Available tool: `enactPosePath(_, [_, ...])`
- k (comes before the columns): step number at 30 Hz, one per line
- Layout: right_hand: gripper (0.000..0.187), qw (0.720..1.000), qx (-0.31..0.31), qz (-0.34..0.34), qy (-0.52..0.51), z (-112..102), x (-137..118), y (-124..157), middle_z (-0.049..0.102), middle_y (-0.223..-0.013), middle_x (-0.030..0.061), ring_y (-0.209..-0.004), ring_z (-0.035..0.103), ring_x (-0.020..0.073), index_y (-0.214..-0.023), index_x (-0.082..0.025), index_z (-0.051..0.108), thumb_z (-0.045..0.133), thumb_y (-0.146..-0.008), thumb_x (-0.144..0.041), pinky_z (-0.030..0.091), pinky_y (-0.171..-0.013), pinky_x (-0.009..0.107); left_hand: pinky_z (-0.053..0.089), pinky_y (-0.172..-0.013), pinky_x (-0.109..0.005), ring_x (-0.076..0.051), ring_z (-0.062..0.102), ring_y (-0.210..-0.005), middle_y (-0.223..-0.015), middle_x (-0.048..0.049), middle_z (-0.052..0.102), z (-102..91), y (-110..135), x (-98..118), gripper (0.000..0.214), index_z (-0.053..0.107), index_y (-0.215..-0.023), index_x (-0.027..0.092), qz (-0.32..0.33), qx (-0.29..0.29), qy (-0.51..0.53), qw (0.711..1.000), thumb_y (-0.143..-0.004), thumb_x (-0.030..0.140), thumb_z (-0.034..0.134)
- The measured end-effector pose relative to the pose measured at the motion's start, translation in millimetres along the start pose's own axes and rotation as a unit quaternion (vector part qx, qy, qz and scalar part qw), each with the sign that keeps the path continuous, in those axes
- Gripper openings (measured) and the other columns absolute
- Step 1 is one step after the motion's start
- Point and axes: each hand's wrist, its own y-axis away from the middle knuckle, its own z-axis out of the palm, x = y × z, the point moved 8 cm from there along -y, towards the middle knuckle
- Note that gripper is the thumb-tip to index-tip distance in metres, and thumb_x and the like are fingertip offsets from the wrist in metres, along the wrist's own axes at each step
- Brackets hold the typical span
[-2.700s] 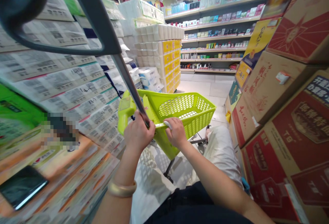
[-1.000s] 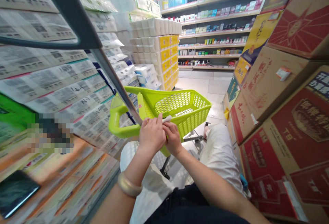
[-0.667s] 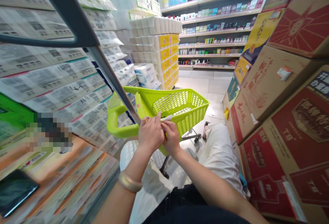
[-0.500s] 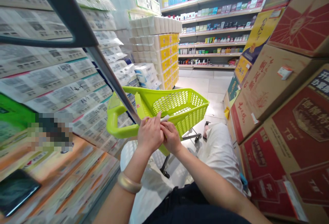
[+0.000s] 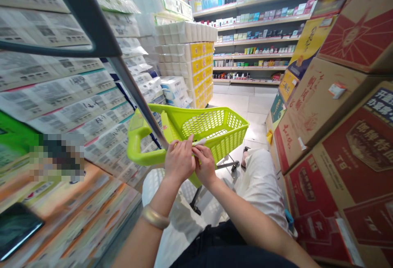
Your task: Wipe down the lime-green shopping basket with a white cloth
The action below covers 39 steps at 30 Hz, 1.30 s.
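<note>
My left hand (image 5: 179, 162) and my right hand (image 5: 204, 165) are together at the near rim of a lime-green shopping cart (image 5: 229, 146). The left hand's fingers curl forward, and what they close on is hidden. A small white piece (image 5: 201, 141) sticks out between the two hands, above the right fingertips, which are pinched on it; its kind I cannot make out. A grey metal pole (image 5: 138, 91) slants down from the upper left to just behind my left hand. The part of the cart's basket that shows has a perforated floor and sides.
Stacked packs of paper (image 5: 92, 112) line the left side, with a dark phone (image 5: 20, 227) lying on packs at lower left. Cardboard cartons (image 5: 319, 100) rise on the right. Tissue bundles (image 5: 184, 57) stand ahead, and shelves of small goods (image 5: 260, 40) cross the back.
A little more of the white piece shows between my hands, and the right fingers have shifted slightly. The camera view has moved a little; the cart stays in nearly the same place.
</note>
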Motion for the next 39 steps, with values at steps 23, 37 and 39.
enactPosePath(23, [0.04, 0.985, -0.132, -0.043, 0.1, 23, 22, -46, 0.064, -0.109, 0.0088, -0.106, 0.055, 0.0218, -0.116, -0.018, 0.059, 0.046, -0.08, -0.007, 0.04, -0.102, 0.039, 0.032, -0.1, -0.041, -0.027, 0.063, -0.099, -0.103, -0.0137, 0.069, 13.5, -14, -13, 0.066, 0.043, -0.138, 0.008, 0.038, -0.007, -0.006, 0.999, -0.073, 0.014, 0.049])
enactPosePath(37, [0.036, 0.986, -0.107, 0.008, 0.127, 28, 9, -38, 0.063, -0.108, 0.0094, -0.104, 0.052, 0.0225, -0.114, -0.017, 0.058, 0.046, -0.081, -0.007, 0.038, -0.099, 0.038, 0.034, -0.098, -0.043, -0.026, 0.061, -0.093, -0.093, -0.0105, 0.067, 8.1, -9, -13, 0.035, 0.063, -0.107, 0.016, 0.015, -0.004, -0.024, 1.0, -0.075, 0.014, 0.051])
enactPosePath(39, [0.036, 0.984, -0.123, -0.013, 0.131, 26, 12, -36, 0.063, -0.109, 0.0091, -0.104, 0.052, 0.0226, -0.115, -0.018, 0.058, 0.048, -0.082, -0.008, 0.038, -0.099, 0.037, 0.034, -0.098, -0.043, -0.027, 0.061, -0.093, -0.093, -0.0101, 0.067, 7.7, -7, -17, 0.036, 0.063, -0.107, 0.017, 0.021, -0.005, -0.026, 0.999, -0.074, 0.013, 0.051])
